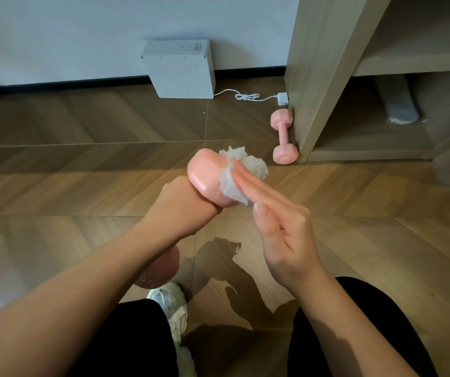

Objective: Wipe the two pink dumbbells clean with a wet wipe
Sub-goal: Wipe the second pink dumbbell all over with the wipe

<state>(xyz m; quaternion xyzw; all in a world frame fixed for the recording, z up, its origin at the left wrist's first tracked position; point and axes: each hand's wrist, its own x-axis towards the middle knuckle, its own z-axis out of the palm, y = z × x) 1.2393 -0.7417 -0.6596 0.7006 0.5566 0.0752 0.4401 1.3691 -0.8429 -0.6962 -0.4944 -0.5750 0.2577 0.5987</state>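
My left hand (pixel 183 208) grips the handle of a pink dumbbell (pixel 207 176), held upright above the floor; its lower head shows blurred under my forearm. My right hand (pixel 275 213) presses a crumpled white wet wipe (pixel 241 170) against the right side of the upper head with straight fingers. The handle is hidden inside my left fist. A second pink dumbbell (pixel 283 136) lies on the wooden floor against the corner of the shelf unit, beyond my hands.
A white box (pixel 180 69) leans on the wall at the back, with a white cable and plug (pixel 282 98) beside it. A wooden shelf unit (pixel 327 77) stands at right. My white shoe (pixel 169 303) and black trousers are below.
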